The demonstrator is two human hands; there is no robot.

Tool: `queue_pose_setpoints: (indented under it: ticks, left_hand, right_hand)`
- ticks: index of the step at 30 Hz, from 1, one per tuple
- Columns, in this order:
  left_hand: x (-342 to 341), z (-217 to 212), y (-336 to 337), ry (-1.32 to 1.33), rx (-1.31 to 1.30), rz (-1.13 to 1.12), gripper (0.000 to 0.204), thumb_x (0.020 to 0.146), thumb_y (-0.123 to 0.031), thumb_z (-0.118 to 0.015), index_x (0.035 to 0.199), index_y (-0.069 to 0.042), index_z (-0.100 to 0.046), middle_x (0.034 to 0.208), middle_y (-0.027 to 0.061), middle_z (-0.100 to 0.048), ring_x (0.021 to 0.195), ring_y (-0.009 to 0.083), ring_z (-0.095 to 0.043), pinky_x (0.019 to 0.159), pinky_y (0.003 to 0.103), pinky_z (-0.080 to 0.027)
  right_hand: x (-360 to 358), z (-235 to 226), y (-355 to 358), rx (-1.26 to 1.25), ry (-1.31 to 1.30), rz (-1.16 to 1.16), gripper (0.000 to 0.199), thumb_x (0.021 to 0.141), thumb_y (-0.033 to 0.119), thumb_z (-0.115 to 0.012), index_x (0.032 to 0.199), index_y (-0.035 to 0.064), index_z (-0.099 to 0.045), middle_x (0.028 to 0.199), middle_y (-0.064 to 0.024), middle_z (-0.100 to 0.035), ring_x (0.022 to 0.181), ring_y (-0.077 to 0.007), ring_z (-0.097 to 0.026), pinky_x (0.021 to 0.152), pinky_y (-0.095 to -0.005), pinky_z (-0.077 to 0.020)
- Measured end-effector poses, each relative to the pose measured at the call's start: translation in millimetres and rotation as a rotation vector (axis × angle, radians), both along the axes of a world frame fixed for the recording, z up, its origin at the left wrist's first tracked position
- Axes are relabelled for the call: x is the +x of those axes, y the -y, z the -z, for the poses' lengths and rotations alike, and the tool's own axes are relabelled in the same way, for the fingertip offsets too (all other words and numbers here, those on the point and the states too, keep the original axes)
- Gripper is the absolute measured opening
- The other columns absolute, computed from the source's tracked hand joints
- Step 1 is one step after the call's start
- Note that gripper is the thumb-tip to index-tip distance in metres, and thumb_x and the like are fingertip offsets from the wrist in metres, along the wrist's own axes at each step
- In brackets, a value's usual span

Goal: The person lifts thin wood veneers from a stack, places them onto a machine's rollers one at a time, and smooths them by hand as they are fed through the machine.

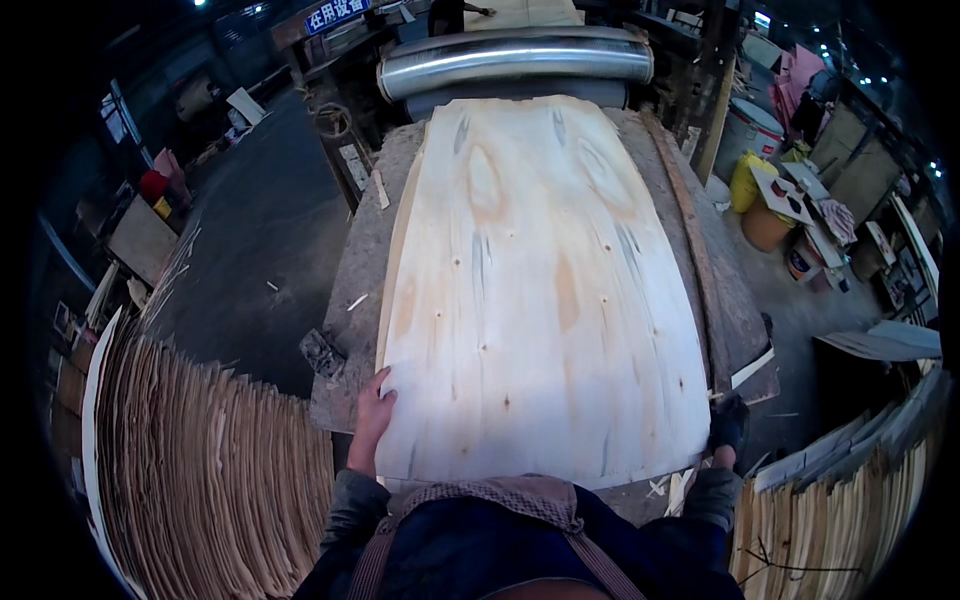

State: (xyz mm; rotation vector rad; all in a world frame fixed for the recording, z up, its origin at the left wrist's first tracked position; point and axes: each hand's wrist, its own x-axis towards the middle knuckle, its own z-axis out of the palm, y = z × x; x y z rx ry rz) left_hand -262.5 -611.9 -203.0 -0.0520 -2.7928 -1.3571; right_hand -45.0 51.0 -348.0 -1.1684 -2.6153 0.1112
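Note:
A large pale wood veneer sheet (530, 330) with knots and grey streaks lies lengthwise in front of me, its far end close to a shiny metal roller (515, 68). The edge of another sheet shows beneath its left side. My left hand (371, 420), bare, is closed at the sheet's left edge near the front corner, thumb and fingers at the rim. At the front right corner is my right hand (729, 425) in a dark glove, against the sheet's edge. Darkness hides its fingers.
The worktable (365, 270) carries a wooden strip (690, 240) along its right side and a dark block (322, 353) at left. Stacked veneer flanks me at left (210, 460) and right (840, 500). Buckets (765, 225) stand at right. Another person's hand (480, 11) shows beyond the roller.

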Motion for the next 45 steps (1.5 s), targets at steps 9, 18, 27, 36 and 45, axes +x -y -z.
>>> queue_pose_setpoints:
  ticks: [9,18,27,36,45]
  left_hand:
    - [-9,-35,-49,-0.337,-0.118,0.01,0.042,0.073,0.002,-0.054,0.114,-0.005,-0.052,0.121,0.0164,-0.049,0.112,0.0277,-0.047,0.094,0.035,-0.037]
    - [-5,-38,-257,0.353,0.671,0.778,0.042,0.081,-0.006,-0.055,0.122,-0.004,-0.046,0.107,0.008,-0.056,0.095,0.0131,-0.053,0.082,0.026,-0.044]
    - [59,-43,-361,1.489,1.308,0.803,0.03,0.085,-0.022,-0.047,0.108,-0.001,-0.046,0.103,0.0094,-0.054,0.098,0.0221,-0.053,0.08,0.036,-0.044]
    - [107,-102,-306,1.163,1.268,1.012,0.042,0.083,-0.003,-0.046,0.123,0.002,-0.034,0.121,0.0119,-0.046,0.114,0.0239,-0.045,0.095,0.036,-0.037]
    - [1,-179,-277,0.737,1.374,1.19,0.043,0.083,-0.003,-0.046,0.124,0.002,-0.035,0.123,0.0135,-0.045,0.113,0.0256,-0.047,0.091,0.037,-0.043]
  right_hand:
    - [-16,-175,57,-0.509,-0.344,-0.134,0.047,0.059,0.021,-0.073,0.094,-0.0027,-0.054,0.081,-0.0146,-0.06,0.074,-0.0249,-0.057,0.066,-0.0365,-0.0457]
    - [-46,-257,188,-1.376,-0.693,-0.128,0.016,0.077,0.027,-0.061,0.077,0.0119,-0.056,0.053,0.0022,-0.044,0.044,-0.0095,-0.044,0.04,-0.023,-0.0339]
    - [41,-281,312,-1.278,-0.597,-0.056,0.024,0.077,0.013,-0.062,0.098,0.0039,-0.054,0.062,-0.0005,-0.049,0.048,-0.0094,-0.047,0.043,-0.0223,-0.0363]
    - [76,-263,357,-0.698,-0.596,-0.221,0.052,0.061,0.005,-0.067,0.109,-0.0001,-0.05,0.081,-0.0035,-0.054,0.067,-0.0119,-0.05,0.06,-0.0254,-0.0436]
    - [-24,-289,326,-1.866,-0.789,-0.517,0.066,0.074,0.014,-0.063,0.129,0.0029,-0.028,0.108,-0.0222,-0.05,0.083,-0.0381,-0.06,0.067,-0.047,-0.0534]
